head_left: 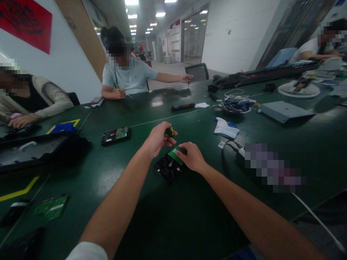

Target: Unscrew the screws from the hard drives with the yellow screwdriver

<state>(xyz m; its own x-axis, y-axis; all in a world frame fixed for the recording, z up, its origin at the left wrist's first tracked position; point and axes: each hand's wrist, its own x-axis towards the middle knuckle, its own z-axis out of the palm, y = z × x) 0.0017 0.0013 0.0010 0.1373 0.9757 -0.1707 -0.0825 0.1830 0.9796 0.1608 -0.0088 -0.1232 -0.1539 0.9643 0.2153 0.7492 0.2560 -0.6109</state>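
Note:
A black hard drive [166,170] lies on the dark green table in front of me, its green circuit board [176,155] facing up at the far end. My right hand [193,157] grips the drive's far right side, with the thumb resting on the board. Just above the drive's far left edge, my left hand [157,140] is closed around a short black-and-yellow handle [170,131], apparently a screwdriver. Its shaft and tip cannot be made out.
Another hard drive [116,135] lies to the left. A loose green circuit board [52,208] and a black casing [40,148] are nearer left. On the right are white-and-blue gloves [227,128], a cable [223,159] and a grey metal box [286,111]. A person [130,72] sits opposite.

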